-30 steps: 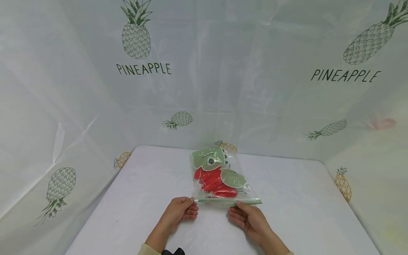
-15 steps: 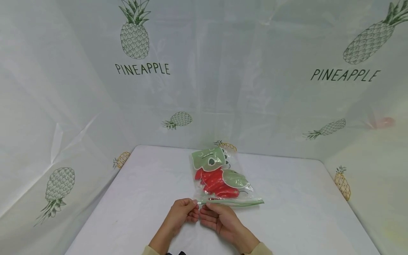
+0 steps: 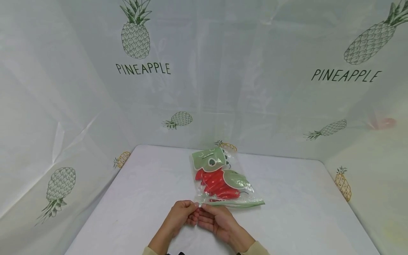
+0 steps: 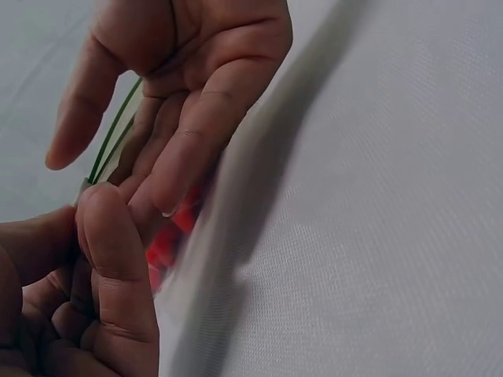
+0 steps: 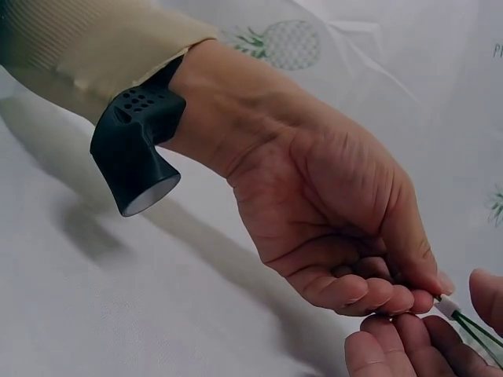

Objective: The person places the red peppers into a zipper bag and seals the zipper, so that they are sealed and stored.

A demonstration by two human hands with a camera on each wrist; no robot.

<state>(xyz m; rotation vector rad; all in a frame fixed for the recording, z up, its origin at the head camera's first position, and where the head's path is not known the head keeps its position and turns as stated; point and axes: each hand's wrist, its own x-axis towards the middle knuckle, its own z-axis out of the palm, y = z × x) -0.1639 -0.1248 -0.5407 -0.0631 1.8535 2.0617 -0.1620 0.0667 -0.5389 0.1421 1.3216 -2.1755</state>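
Observation:
A clear slider zip bag printed with a green cartoon creature lies on the table in the head view, with glossy red pepper-like things inside. My left hand pinches the left end of its green zip strip between thumb and index finger. In the right wrist view a white slider shows beside that pinch. My right hand is close against the left one. Its fingers lie fairly straight behind the strip, and its thumb stands away from them in the left wrist view.
A white cloth covers the table. Pale curtains with pineapple prints rise at the back and both sides. A dark wrist camera sits on my left wrist.
My right hand has moved left along the zip strip until it meets the left hand. The bag has shifted slightly toward me and right. My left hand keeps its pinch.

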